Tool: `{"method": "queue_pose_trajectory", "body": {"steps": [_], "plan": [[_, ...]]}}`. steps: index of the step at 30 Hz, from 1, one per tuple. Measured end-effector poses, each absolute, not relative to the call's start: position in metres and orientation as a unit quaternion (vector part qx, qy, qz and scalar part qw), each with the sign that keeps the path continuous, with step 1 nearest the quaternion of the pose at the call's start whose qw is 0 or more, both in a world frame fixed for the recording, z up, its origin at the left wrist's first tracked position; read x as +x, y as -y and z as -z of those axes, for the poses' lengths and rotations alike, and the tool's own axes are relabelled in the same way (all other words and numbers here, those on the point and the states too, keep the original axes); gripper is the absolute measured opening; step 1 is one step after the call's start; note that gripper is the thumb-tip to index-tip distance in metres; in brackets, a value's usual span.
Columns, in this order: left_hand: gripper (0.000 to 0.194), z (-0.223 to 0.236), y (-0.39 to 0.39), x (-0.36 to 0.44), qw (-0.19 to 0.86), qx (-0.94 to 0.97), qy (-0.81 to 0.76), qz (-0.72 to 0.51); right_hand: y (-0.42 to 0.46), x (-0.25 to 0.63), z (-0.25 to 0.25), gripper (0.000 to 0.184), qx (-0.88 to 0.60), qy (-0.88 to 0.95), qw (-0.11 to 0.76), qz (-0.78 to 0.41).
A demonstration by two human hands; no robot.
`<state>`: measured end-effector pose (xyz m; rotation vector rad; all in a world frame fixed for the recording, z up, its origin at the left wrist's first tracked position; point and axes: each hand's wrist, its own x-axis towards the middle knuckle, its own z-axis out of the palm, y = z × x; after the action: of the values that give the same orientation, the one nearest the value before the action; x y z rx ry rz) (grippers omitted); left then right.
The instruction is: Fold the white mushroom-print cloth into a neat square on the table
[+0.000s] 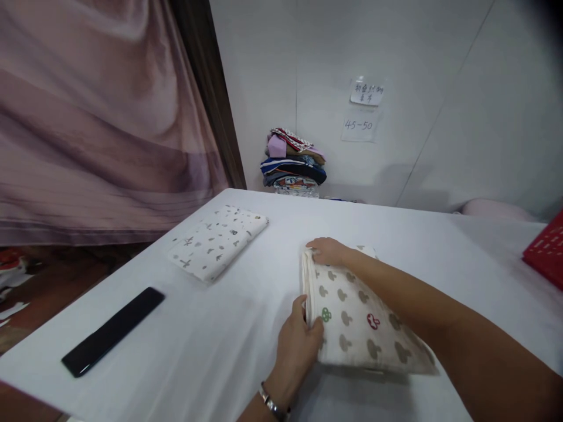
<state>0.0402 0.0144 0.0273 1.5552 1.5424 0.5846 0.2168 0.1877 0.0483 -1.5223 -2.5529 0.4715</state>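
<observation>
A folded cream cloth (347,316) printed with mushrooms is held just over the white table, its near edge tilted up a little. My left hand (301,337), with a metal bracelet at the wrist, pinches the cloth's near left edge between thumb and fingers. At the far left corner, my right hand (328,251) grips the same folded edge, and its forearm passes over the cloth. Farther left lies a second folded cloth (220,243), white with small grey prints, flat and apart from both hands.
A long black object (113,331) lies at the left of the white-covered table (193,328). Behind stands a stack of folded fabrics (294,164) against the wall. A red basket (548,249) is at the right edge; a pink curtain (97,117) hangs at left.
</observation>
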Motion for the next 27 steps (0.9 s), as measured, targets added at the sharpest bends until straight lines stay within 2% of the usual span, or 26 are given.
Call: {"method": "queue_pose_trajectory", "body": {"steps": [5, 11, 20, 24, 27], "plan": [[0.047, -0.028, -0.014, 0.041, 0.399, 0.644, -0.619, -0.207, -0.154, 0.216, -0.042, 0.048, -0.483, 0.862, 0.141, -0.063], [0.045, -0.027, -0.015, 0.043, 0.331, 0.675, -0.639, -0.165, -0.145, 0.206, -0.016, 0.062, -0.494, 0.862, 0.081, -0.080], [0.045, -0.033, -0.014, 0.042, 0.292, 0.702, -0.635, -0.137, -0.136, 0.201, -0.035, 0.059, -0.519, 0.847, 0.065, -0.090], [0.045, -0.030, -0.016, 0.040, 0.283, 0.707, -0.635, -0.132, -0.105, 0.222, -0.051, 0.054, -0.571, 0.810, 0.108, -0.084], [0.045, -0.028, -0.018, 0.038, 0.288, 0.710, -0.628, -0.140, -0.073, 0.259, -0.054, 0.055, -0.624, 0.752, 0.193, -0.088]]}}
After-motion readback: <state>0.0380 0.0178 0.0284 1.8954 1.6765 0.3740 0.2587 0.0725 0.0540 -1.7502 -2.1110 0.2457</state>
